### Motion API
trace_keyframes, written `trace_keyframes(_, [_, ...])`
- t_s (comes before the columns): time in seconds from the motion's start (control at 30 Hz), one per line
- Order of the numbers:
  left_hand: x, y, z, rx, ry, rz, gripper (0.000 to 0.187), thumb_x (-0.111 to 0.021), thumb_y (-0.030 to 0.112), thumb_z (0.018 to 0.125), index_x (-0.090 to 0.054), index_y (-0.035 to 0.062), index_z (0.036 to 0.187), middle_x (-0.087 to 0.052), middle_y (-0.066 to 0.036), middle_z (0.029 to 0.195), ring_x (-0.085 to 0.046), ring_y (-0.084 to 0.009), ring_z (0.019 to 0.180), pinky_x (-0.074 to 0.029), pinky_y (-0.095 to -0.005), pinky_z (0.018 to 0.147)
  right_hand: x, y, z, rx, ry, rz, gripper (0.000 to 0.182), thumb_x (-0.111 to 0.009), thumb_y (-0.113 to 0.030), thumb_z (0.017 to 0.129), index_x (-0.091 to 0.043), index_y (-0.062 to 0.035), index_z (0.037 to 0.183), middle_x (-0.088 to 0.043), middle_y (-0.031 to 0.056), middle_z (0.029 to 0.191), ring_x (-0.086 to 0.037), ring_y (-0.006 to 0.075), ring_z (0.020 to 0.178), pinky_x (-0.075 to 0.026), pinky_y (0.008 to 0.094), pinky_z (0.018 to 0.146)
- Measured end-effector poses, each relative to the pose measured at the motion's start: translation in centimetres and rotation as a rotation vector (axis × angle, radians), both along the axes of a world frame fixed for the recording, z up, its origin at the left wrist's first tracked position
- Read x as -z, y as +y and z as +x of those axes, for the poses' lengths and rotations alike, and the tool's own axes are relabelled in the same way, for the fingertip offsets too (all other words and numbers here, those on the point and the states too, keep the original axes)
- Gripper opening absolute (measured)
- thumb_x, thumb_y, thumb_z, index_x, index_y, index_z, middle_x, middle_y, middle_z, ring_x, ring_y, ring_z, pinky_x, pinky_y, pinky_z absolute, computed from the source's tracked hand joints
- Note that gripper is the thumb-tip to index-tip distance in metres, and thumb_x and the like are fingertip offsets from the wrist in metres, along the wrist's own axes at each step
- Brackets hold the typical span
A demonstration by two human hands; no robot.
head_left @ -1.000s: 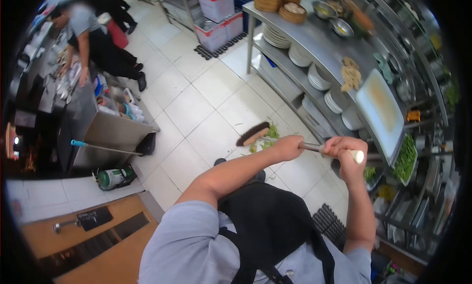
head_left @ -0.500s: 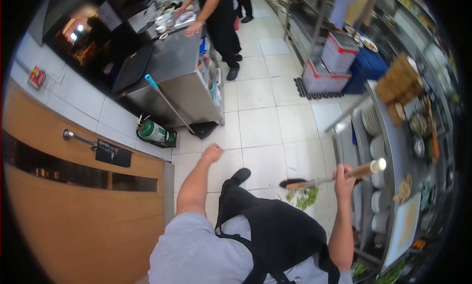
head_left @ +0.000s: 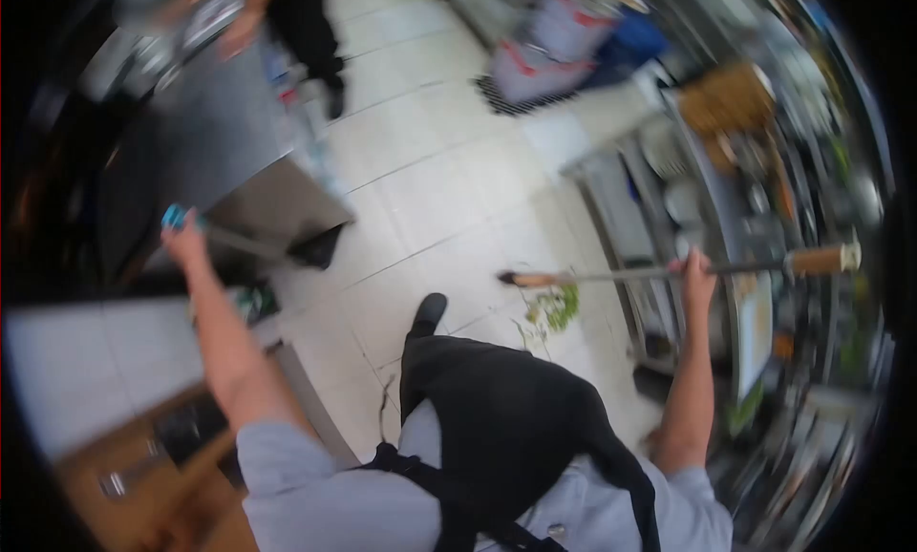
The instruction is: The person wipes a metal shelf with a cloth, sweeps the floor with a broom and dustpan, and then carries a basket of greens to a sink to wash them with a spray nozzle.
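My left hand (head_left: 183, 239) is closed around the top of a long-handled dustpan, just below its teal grip (head_left: 174, 217). The black pan (head_left: 318, 247) rests on the floor beside the steel counter. In my right hand (head_left: 695, 268) is a broom (head_left: 621, 275), gripped along its shaft and held nearly level. Its thick wooden handle end points right, and the dark bristle head (head_left: 521, 279) points left above the floor. Green leafy scraps (head_left: 554, 309) lie on the tiles just below the broom head.
A steel counter (head_left: 215, 108) stands at the left, with a person's hand (head_left: 244, 31) over it. Shelving with plates (head_left: 683, 201) runs along the right. White boxes with red edges (head_left: 544, 60) sit on a black mat. A wooden door (head_left: 172, 485) is at lower left.
My left hand has reached out left and taken hold of the dustpan handle. The broom has swung to nearly level, gripped lower on its shaft. My view has turned and is blurred.
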State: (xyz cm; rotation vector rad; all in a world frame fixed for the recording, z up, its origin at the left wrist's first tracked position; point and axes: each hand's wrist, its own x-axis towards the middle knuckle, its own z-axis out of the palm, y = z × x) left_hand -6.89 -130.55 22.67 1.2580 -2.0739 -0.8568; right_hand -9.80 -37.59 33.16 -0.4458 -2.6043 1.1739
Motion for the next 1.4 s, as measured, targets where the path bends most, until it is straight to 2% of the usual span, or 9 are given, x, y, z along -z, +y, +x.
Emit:
trace_keyframes(0.1, [3.8,-2.6,-1.9,-0.025,0.008,0.037,0.061,-0.075,0.048,0.076,-0.065,-0.0022,0.109,-0.067,-0.018,0.106,-0.062,-0.0298,0.091,-0.047,-0.0426,0.086,-6.2,1.1,4.5,0.231,0.169,-0.130,0.040,-0.052,-0.031,0.097,-0.057,-0.0019,0.070,-0.065,0.0107,0.067,-0.063,0.0167,0.068,-0.048,0.0337,0.067])
trace_keyframes(0.17, [4.5,0.1,-2.5,-0.002,-0.106,-0.015,0.046,-0.069,0.042,0.084,-0.069,-0.0028,0.096,-0.070,-0.016,0.093,-0.063,-0.0277,0.084,-0.047,-0.0417,0.082,-9.4,2.5,8.4,0.360,0.321,-0.266,0.036,-0.053,-0.025,0.097,-0.051,-0.0053,0.067,-0.057,0.0076,0.059,-0.061,0.0177,0.065,-0.047,0.0342,0.060])
trace_keyframes(0.3, [10.8,11.3,-1.4,0.397,0.230,0.293,0.033,-0.063,0.028,0.092,-0.062,-0.0019,0.079,-0.063,-0.008,0.078,-0.056,-0.0176,0.077,-0.045,-0.0361,0.076,-11.2,4.8,16.9,0.492,0.668,-0.488,0.034,-0.055,-0.021,0.097,-0.046,-0.0091,0.066,-0.049,0.0034,0.057,-0.056,0.0168,0.060,-0.043,0.0332,0.052])
trace_keyframes(0.37, [16.0,14.1,-0.1,0.592,-0.053,0.369,0.035,-0.065,0.030,0.091,-0.065,-0.0047,0.085,-0.066,-0.011,0.081,-0.058,-0.0193,0.076,-0.047,-0.0373,0.076,-11.6,6.2,20.7,0.576,0.805,-0.750,0.030,-0.058,-0.020,0.096,-0.047,-0.0101,0.069,-0.047,0.0021,0.061,-0.051,0.0151,0.058,-0.039,0.0316,0.049])
trace_keyframes(0.57, [14.8,28.3,-4.7,0.844,-0.202,0.276,0.036,-0.062,0.027,0.091,-0.054,-0.0049,0.076,-0.056,-0.008,0.063,-0.051,-0.0182,0.057,-0.043,-0.0374,0.058,-9.4,8.4,31.7,0.767,0.768,-0.786,0.025,-0.062,-0.025,0.094,-0.050,-0.0115,0.077,-0.047,-0.0006,0.063,-0.049,0.0133,0.057,-0.039,0.0310,0.048])
trace_keyframes(0.8, [5.6,44.5,-4.7,1.028,-0.359,0.443,0.031,-0.062,0.027,0.089,-0.054,0.0022,0.073,-0.052,-0.005,0.059,-0.056,-0.0158,0.052,-0.044,-0.0319,0.037,-5.5,10.4,41.2,0.982,0.835,-0.564,0.029,-0.061,-0.028,0.096,-0.049,-0.0100,0.076,-0.044,-0.0019,0.061,-0.045,0.0092,0.055,-0.037,0.0260,0.045])
trace_keyframes(0.93, [4.0,53.8,-2.5,1.250,-0.399,0.647,0.031,-0.061,0.028,0.091,-0.055,0.0034,0.073,-0.057,-0.006,0.066,-0.058,-0.0140,0.058,-0.051,-0.0295,0.044,-4.0,12.1,45.4,1.194,0.812,-0.464,0.032,-0.062,-0.028,0.095,-0.049,-0.0086,0.072,-0.045,0.0011,0.062,-0.046,0.0111,0.055,-0.039,0.0263,0.047])
trace_keyframes(1.1, [4.7,64.5,0.0,1.619,-0.526,0.662,0.030,-0.059,0.027,0.093,-0.056,0.0015,0.076,-0.058,-0.007,0.068,-0.057,-0.0135,0.060,-0.052,-0.0274,0.051,-2.0,13.1,46.6,1.090,0.684,-0.599,0.031,-0.062,-0.023,0.095,-0.051,-0.0042,0.072,-0.043,0.0010,0.063,-0.045,0.0119,0.055,-0.041,0.0275,0.052])
trace_keyframes(1.4, [5.1,77.0,0.4,1.971,-0.651,0.494,0.035,-0.059,0.031,0.094,-0.057,0.0012,0.075,-0.058,-0.005,0.069,-0.056,-0.0121,0.062,-0.048,-0.0279,0.058,1.0,11.5,43.4,1.507,0.690,-0.217,0.040,-0.061,-0.023,0.094,-0.046,-0.0045,0.063,-0.044,0.0001,0.058,-0.043,0.0094,0.050,-0.038,0.0255,0.047])
